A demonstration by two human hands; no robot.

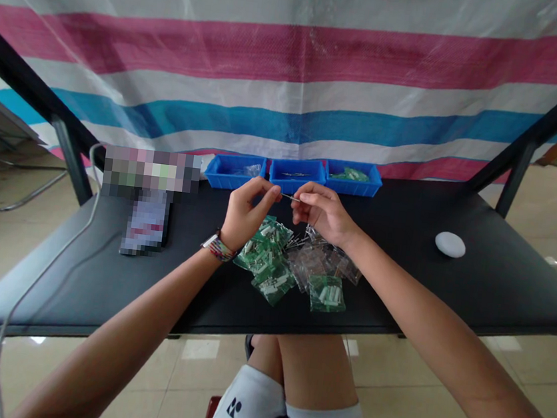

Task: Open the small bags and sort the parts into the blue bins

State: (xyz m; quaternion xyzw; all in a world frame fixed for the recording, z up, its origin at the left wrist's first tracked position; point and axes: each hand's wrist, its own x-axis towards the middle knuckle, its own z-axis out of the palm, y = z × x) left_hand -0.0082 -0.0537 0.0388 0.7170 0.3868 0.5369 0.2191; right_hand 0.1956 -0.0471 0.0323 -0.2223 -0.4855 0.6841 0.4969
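Note:
Between my two hands is a thin metal rod (pixel 290 197), held above the black table. My left hand (pixel 251 209) pinches its left end between thumb and fingertips. The right end sits in the closed fingers of my right hand (pixel 324 211). Below my left hand lies a heap of green plastic packets (pixel 271 272) with small white pieces inside. Clear plastic bags (pixel 310 263) lie under my right hand, next to several loose thin metal rods (pixel 296 239). One green packet (pixel 327 295) rests nearest the table's front edge.
Along the back stand a left blue bin (pixel 221 180) with clear bags, a middle blue bin (pixel 286 186) with thin rods and a right blue bin (pixel 361 189) with green packets. A white oval object (pixel 450 245) lies at right. A cable (pixel 51 263) crosses the left side.

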